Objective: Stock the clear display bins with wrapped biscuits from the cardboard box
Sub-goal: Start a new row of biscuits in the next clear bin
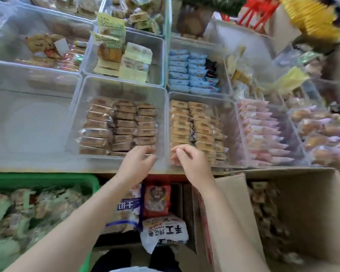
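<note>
Head view shows your left hand (136, 160) pinching a biscuit pack at the near end of the middle bin (98, 85), likely to fill its row. Your right hand (186, 160) has curled fingers; I cannot tell if they hold anything. The cardboard box (306, 203) waits lower right.

clear bins (118, 89) of biscuits crowd the shelf (47, 169).
</note>
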A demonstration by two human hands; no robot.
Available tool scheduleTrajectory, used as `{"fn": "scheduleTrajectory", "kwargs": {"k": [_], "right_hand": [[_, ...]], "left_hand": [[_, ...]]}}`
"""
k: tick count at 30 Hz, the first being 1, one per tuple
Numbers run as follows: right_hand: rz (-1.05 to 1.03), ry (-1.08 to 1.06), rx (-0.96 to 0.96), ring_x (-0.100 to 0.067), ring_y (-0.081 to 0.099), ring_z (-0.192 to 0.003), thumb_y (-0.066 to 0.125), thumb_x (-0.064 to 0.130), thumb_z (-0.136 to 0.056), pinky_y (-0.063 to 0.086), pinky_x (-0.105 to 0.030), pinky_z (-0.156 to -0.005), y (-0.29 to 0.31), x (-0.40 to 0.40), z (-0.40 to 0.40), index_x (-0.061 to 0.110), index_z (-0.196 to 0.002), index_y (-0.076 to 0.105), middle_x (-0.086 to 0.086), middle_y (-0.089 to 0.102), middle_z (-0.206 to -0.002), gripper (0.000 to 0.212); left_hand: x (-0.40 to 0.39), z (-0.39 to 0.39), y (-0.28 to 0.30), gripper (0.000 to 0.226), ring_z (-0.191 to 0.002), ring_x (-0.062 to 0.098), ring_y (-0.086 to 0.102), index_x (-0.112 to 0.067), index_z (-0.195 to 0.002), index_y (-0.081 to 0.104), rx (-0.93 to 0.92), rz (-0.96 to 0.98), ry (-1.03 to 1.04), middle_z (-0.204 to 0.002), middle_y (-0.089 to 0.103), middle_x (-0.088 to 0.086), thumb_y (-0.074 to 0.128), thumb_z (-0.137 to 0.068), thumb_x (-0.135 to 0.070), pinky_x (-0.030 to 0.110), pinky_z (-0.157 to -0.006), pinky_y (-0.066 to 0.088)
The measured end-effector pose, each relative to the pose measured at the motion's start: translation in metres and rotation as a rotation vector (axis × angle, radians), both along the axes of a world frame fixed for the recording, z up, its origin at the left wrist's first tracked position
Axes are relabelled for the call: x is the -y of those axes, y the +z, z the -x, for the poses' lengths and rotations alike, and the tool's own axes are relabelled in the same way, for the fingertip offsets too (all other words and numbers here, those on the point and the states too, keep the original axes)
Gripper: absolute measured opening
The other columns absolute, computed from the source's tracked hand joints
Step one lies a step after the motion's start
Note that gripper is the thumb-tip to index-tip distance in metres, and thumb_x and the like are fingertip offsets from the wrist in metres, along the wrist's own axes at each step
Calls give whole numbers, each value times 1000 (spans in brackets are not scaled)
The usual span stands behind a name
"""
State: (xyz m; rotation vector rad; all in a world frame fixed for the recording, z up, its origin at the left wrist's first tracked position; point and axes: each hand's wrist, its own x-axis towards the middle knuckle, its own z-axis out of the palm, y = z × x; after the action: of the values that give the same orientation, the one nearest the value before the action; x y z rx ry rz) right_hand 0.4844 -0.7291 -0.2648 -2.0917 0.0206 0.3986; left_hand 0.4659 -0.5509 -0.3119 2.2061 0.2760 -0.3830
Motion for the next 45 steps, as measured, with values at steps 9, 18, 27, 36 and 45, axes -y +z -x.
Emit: {"fn": "scheduleTrajectory", "kwargs": {"k": [9, 18, 27, 36, 45], "right_hand": [[-11, -646, -49, -13, 63, -65, 48, 16, -100, 52, -25, -60, -6, 244, 43, 9, -91, 70, -10, 70, -80, 25], [109, -218, -452, -27, 56, -126, 67, 26, -93, 44, -36, -106, -157, 295, 39, 16, -127, 64, -1, 62, -125, 36], [370, -115, -404, -38, 31, -141, 64, 55, -91, 32, -39, -113, -189, 271, 22, 18, -135, 58, -17, 45, -149, 58], [-154, -166, -529, -16, 68, -92, 67, 31, -92, 53, -20, -70, -130, 313, 7, 15, -120, 61, -4, 69, -111, 33], [-714, -161, -379, -15, 50, -68, 42, 18, -101, 33, -28, -53, -8, 310, 18, 13, -115, 54, -10, 57, -92, 19]], "left_hand": [[265, 14, 26, 96, -133, 20, 47, -31, -157, 18, -263, 371, -175, -154, 36, 1, 74, -82, -53, 23, -88, 45], [279, 22, 13, 75, -83, 25, 62, -47, -135, 46, -333, 436, 61, -103, 64, 8, 61, -73, -8, 36, -67, 58], [284, 22, 14, 67, -67, 9, 58, -57, -112, 50, -295, 372, 101, -93, 62, 4, 55, -85, 4, 20, -55, 48], [290, 25, 19, 67, -74, 13, 64, -52, -124, 43, -284, 388, 102, -103, 65, 9, 54, -88, 4, 18, -54, 50], [258, 28, 30, 35, -103, 15, 68, -35, -129, 58, -278, 376, 63, -120, 66, -9, 65, -95, -30, 33, -76, 62]]}}
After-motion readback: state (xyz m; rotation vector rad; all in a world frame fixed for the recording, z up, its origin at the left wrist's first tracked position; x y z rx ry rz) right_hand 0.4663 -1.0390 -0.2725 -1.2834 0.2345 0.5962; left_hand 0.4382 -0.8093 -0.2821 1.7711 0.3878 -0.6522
